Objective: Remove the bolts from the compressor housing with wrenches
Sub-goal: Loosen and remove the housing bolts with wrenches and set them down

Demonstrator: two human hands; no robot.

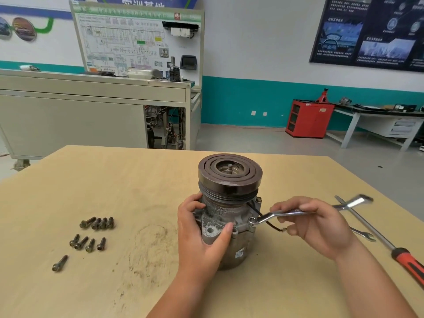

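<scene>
- Nine loose bolts (103,223) lie on the left part of the tabletop (137,180), in two rows of four with one alone closer to the near edge. Going by these, most of the job looks done.
- The left hand (202,232) grips the compressor (229,180), with fingers and thumb curled round its grey housing to steady it. The compressor stands upright with its pulley on top, about midway between the left and right edges.
- One seated bolt (252,221) is in the housing flange on the right, and the end of a wrench (286,213) is fitted over it. This appears to be the step in hand.
- A second bolt head (258,199) shows further back on the flange, so at least two seem left. The far side of the housing is hidden.
- The right hand (321,226) holds the wrench, with its fingers curled round the shaft.
- Toward the right edge lie a spare wrench (366,237) and a screwdriver (410,265), neither of them held.
</scene>
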